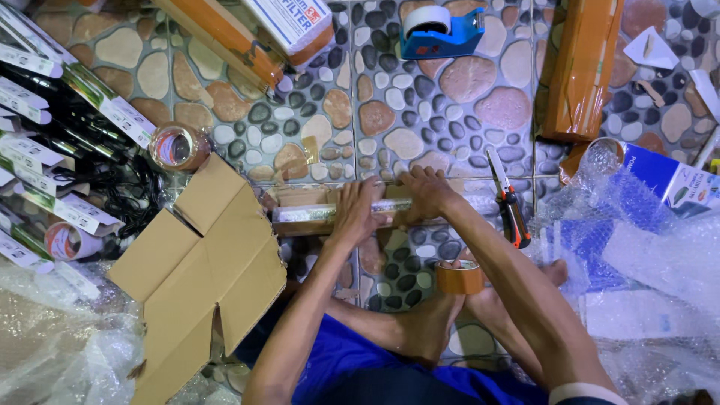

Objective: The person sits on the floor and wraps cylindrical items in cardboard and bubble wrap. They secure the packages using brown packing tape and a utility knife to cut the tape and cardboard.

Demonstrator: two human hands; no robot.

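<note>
Both hands are clamping the long cardboard package [330,214] on the floor — left hand [360,210] and right hand [426,193] each closing a grip over its middle. Box cutter [510,202] is lying at 3 o'clock of it, brown tape roll [459,277] at 5 o'clock — flattened carton [202,270] at 8.

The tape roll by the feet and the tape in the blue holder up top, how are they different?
The brown tape roll lies flat and bare on the floor by the person's feet; the white tape roll stands on edge in the blue dispenser. One is brown, the other whitish. Neither is touched: both hands, left hand and right hand, press a long package.
</note>
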